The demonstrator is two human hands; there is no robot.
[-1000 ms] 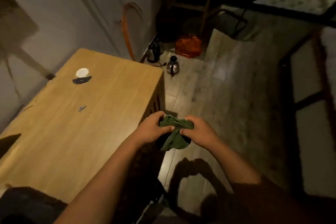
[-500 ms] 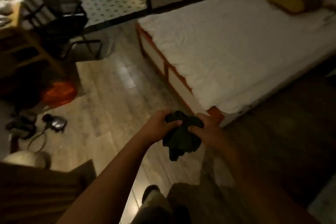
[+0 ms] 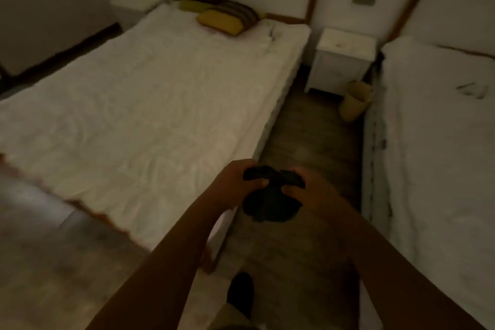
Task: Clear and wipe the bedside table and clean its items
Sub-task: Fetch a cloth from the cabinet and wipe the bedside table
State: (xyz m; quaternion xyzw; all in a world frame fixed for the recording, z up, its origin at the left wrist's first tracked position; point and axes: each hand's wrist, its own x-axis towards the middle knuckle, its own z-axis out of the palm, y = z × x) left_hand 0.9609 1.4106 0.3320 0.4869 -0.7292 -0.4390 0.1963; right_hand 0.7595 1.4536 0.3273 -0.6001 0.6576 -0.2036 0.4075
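Head camera shows the left hand (image 3: 235, 185) and right hand (image 3: 308, 193) both squeezing a dark cloth (image 3: 270, 201) over the floor between two beds — the bedside table (image 3: 344, 59) is well ahead, so the bunched cloth might slip and drop.

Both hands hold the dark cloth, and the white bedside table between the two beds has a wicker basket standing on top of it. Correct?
Not quite. The left hand and right hand do hold the dark cloth, and the white bedside table is between the two beds, but the wicker basket stands on the floor in front of it, as the head view shows.
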